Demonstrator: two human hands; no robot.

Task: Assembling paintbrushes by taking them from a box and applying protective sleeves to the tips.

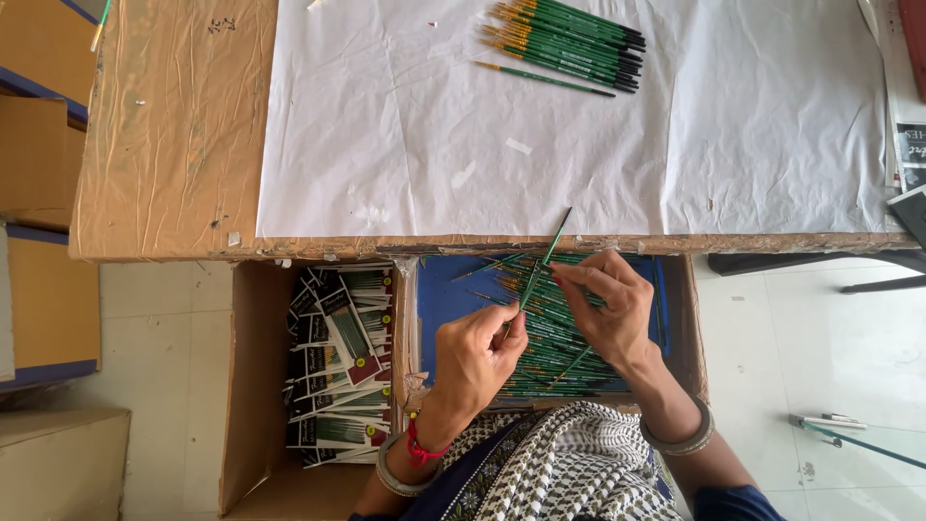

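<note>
Both hands work just below the desk's near edge: left hand pinches a thin green brush near its lower end, right hand pinches it higher up, tip poking over the edge. Under them a blue-lined tray holds a big loose heap of brushes, so most look unhandled. Done side: small batch of brushes at the desk's far edge on white paper. Cardboard box of packaged sets sits left.

The paintbrushes have glossy green handles with metal ferrules. The white paper sheet is matt, wrinkled. The cardboard box looks rough.
</note>
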